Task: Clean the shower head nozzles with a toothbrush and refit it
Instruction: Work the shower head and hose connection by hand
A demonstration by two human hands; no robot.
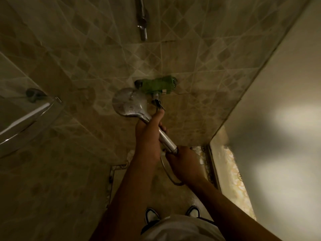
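Dim tiled shower wall (86, 66) fills my view, with a green-wrapped mixer valve (157, 86) mounted on it. My left hand (149, 134) wraps the chrome shower head (128, 103) at mid-handle, its round face up-left of the grip, just beside the valve. My right hand (184, 162) grips the handle's lower end, where the hose (169, 174) joins.

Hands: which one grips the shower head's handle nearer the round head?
The left hand, mid-handle below the shower head; the right hand holds the hose end.
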